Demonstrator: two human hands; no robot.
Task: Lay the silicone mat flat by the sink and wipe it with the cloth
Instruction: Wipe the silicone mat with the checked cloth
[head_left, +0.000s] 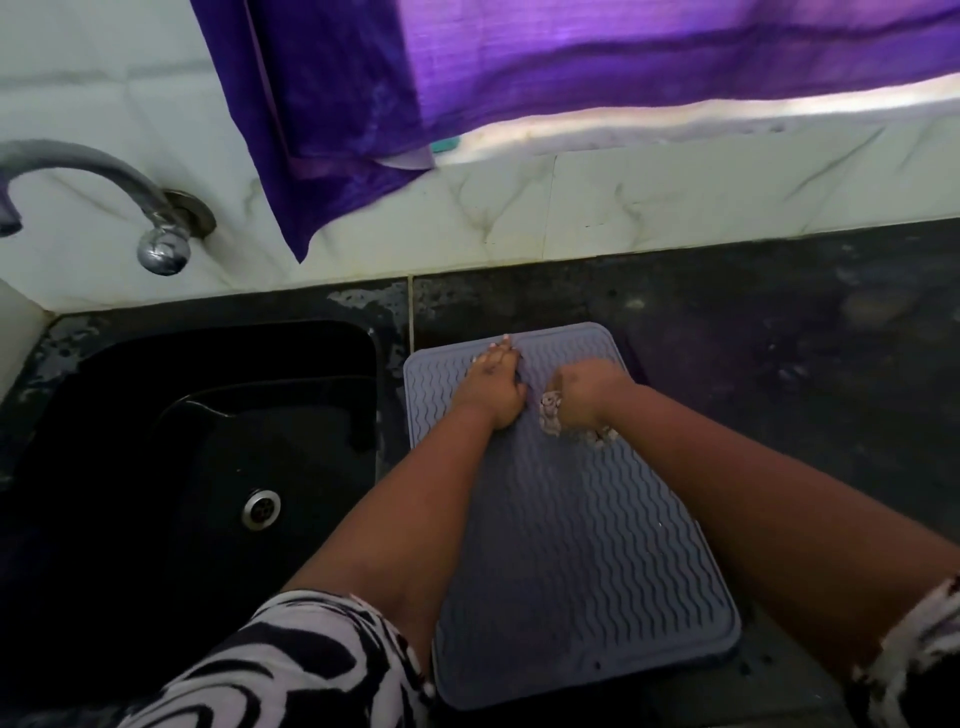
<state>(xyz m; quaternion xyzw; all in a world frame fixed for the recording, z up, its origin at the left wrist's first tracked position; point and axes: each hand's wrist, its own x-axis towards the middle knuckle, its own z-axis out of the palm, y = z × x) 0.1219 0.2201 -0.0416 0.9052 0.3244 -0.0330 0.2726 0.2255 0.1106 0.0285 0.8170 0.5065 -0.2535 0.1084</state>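
Both hands are set on the silicone mat (566, 519) laid flat beside the sink (208, 441), the left hand (493, 384) pressed open, the right hand (587, 395) bunched round the cloth (550, 410), so the mat could be rucked if that bracing is eased.

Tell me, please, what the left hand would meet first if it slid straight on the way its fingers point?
Probably the far rim of the silicone mat just past the left hand, then bare dark counter, and finally the marbled wall.
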